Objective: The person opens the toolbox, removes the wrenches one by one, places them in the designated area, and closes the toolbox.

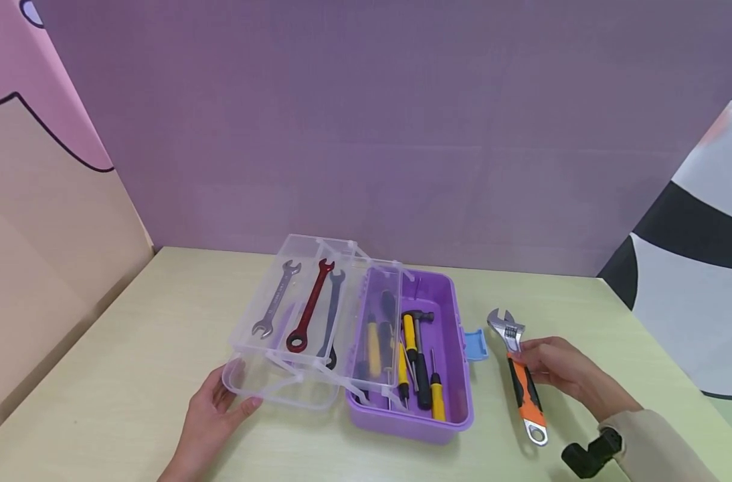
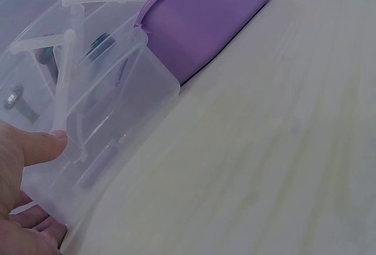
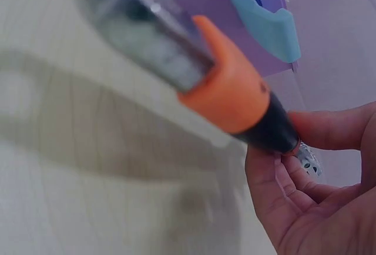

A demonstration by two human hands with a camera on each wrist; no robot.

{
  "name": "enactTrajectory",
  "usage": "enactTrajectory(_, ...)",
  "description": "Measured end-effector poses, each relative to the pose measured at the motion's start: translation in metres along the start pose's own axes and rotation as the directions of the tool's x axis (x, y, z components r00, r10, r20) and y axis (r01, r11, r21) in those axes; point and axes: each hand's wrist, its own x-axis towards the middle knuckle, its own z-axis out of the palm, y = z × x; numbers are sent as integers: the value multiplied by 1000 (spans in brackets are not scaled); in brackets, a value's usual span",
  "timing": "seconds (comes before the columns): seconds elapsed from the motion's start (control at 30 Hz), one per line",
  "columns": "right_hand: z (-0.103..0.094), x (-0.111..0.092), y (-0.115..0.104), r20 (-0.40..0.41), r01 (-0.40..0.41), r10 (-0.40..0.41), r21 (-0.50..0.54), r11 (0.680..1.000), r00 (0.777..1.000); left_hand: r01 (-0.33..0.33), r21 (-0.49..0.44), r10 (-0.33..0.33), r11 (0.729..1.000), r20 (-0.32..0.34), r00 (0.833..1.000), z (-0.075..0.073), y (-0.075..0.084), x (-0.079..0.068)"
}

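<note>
My right hand [image 1: 567, 369] pinches an adjustable wrench [image 1: 527, 398] with an orange and black handle, its jaw end pointing away and its handle end toward the near edge. In the right wrist view, thumb and fingers close on the handle's black part. The left hand [image 1: 208, 414] grips the near-left corner of the clear lid [image 1: 308, 396] of a purple toolbox [image 1: 411, 430], thumb on the near side. Over the lid lies a clear tray [image 1: 366, 335] carrying a silver wrench [image 1: 274, 301], a red ratchet wrench [image 1: 310, 304] and a dark wrench [image 1: 332, 308].
Inside the toolbox lie a hammer [image 1: 423, 381], a yellow and black screwdriver [image 1: 437, 400] and several other yellow-handled tools, some seen through the tray. A blue latch [image 1: 476, 345] sticks out on the right. A purple partition [image 1: 366, 134] stands behind the table [image 1: 101, 375].
</note>
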Motion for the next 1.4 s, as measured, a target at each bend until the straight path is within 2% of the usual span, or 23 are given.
enactTrajectory(0.2, -1, 5, 6, 8, -18, 18, 22, 1000, 1000, 6, -7, -6, 1000, 0, 1000, 0, 1, -1)
enactTrajectory(0.7, 2, 12, 14, -26, -54, 53, -15, 998, 998, -24, -50, 24, 998, -2, 1000, 0, -2, -1)
enactTrajectory(1.07, 3, 12, 12, -37, -60, 59, -25, 998, 998, -17, -35, 17, 999, 3, 1000, -1, -2, 1)
enactTrajectory(1.4, 6, 12, 10, -58, -69, 65, -65, 996, 996, 0, -58, 0, 998, 5, 1000, 0, -2, 0)
